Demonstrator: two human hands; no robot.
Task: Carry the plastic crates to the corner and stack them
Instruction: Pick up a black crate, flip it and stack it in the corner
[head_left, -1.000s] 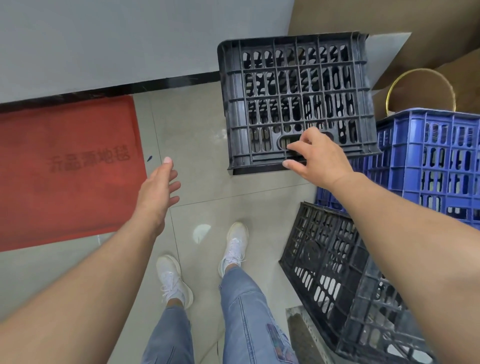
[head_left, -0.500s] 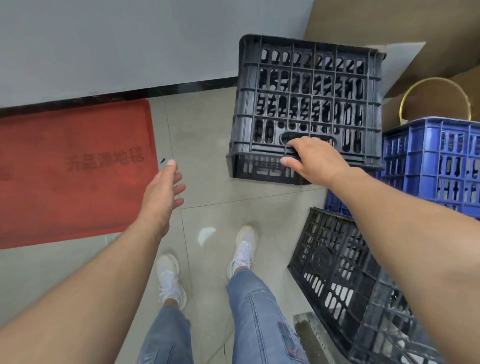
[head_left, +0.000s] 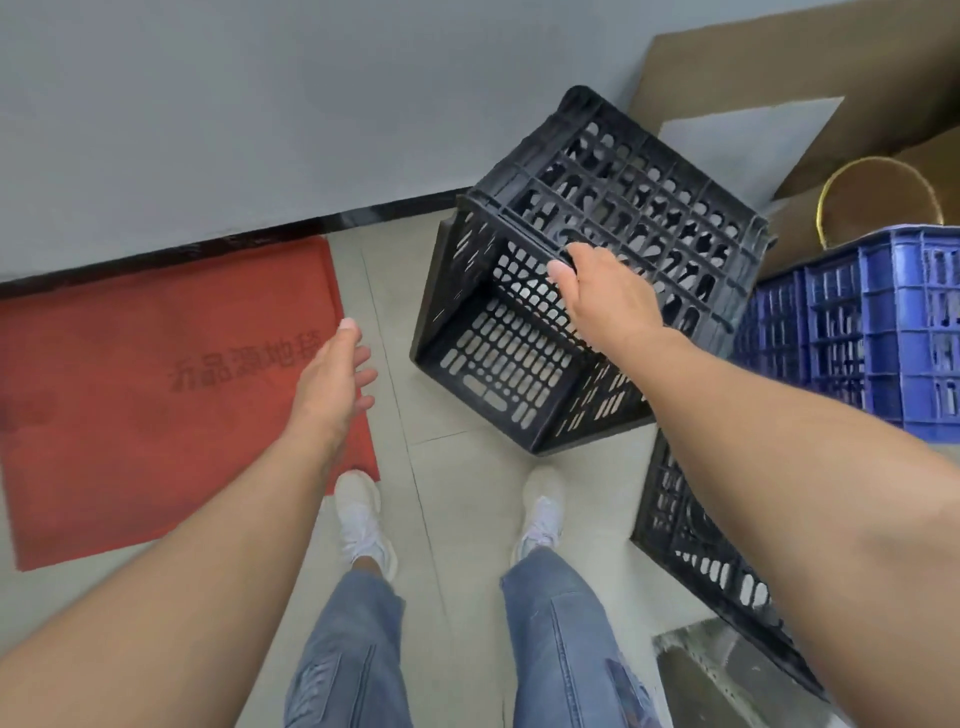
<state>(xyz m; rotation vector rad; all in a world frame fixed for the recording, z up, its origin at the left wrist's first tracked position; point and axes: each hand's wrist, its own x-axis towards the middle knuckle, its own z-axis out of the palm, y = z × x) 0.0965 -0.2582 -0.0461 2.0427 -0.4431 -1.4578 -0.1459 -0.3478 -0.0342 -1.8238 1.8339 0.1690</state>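
A black plastic crate (head_left: 639, 208) hangs tilted above the floor, its open mouth facing me and to the left. My right hand (head_left: 605, 291) grips its near rim at the handle slot. My left hand (head_left: 332, 379) is held out over the edge of the red mat, fingers apart, holding nothing, well left of the crate. A blue crate (head_left: 872, 332) stands on the floor at the right. A second black crate (head_left: 691, 540) lies tilted in front of it, partly hidden by my right forearm.
A red floor mat (head_left: 130, 395) lies at the left against the grey wall (head_left: 260, 104). Cardboard sheets (head_left: 779, 67) and a gold hoop (head_left: 878, 202) lean in the far right corner. My feet and jeans stand on the tiled floor (head_left: 457, 483) below. A grey metal piece (head_left: 727, 675) sits bottom right.
The black crate has swung from side-on to tilted with its open mouth toward me, still in my right hand. The view has shifted so the mat and wall appear further right.
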